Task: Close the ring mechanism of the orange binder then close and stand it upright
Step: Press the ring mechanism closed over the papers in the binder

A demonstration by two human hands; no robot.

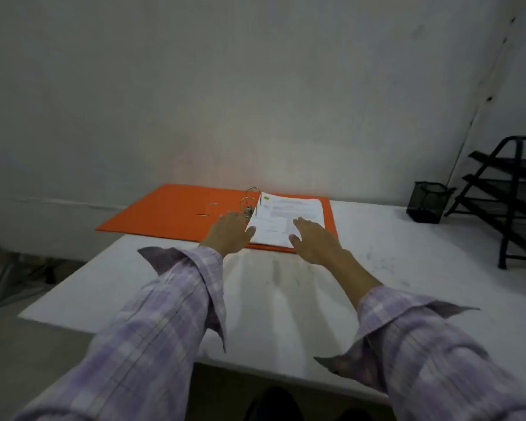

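The orange binder [176, 211] lies open and flat at the far side of the white table, its left cover hanging over the table's left edge. Two metal rings [251, 197] stand up at its spine, with a stack of printed white papers [286, 220] on the right half. My left hand [230, 235] hovers at the spine near the base of the rings, fingers apart, holding nothing. Over the near right corner of the papers is my right hand [315, 241], spread flat and also holding nothing. The frame is blurred, so whether the rings are joined is unclear.
A black mesh pen cup [427, 205] and a black tiered wire tray rack [510, 196] stand at the table's right. The white table [271, 299] ends close on the left and near side. A pale wall rises just behind the binder.
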